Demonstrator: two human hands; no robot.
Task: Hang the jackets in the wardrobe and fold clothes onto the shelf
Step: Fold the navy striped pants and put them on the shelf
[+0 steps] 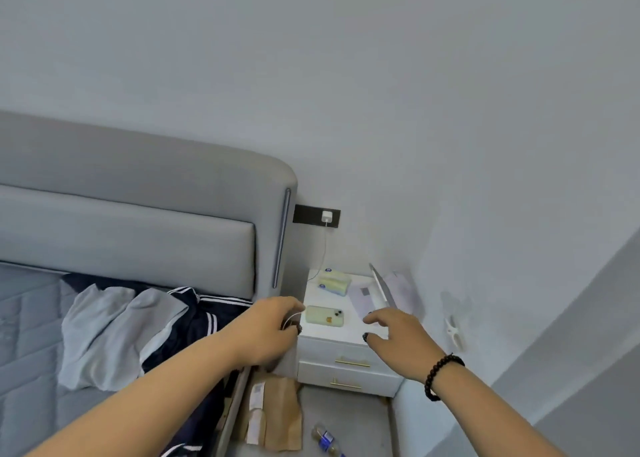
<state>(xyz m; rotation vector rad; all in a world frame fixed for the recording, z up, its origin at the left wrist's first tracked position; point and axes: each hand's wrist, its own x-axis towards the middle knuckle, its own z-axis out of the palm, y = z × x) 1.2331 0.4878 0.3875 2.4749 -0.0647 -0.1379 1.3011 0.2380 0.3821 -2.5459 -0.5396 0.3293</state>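
Observation:
A navy jacket with white stripes (207,312) and a pale grey garment (110,332) lie crumpled on the bed's mattress (24,335) near the headboard. My left hand (268,328) hovers at the left edge of the white nightstand (341,333), its fingers pinching a thin white cable (290,319). My right hand (394,335) reaches over the nightstand's front right corner with fingers spread and relaxed, holding nothing. A dark bead bracelet sits on its wrist. No wardrobe or shelf is in view.
On the nightstand lie a pale green phone (323,315), tissue packs (334,281) and a lavender tablet (365,299). A charger (326,216) is plugged into a wall socket above. A paper bag (277,411) and a plastic bottle (325,439) lie on the floor.

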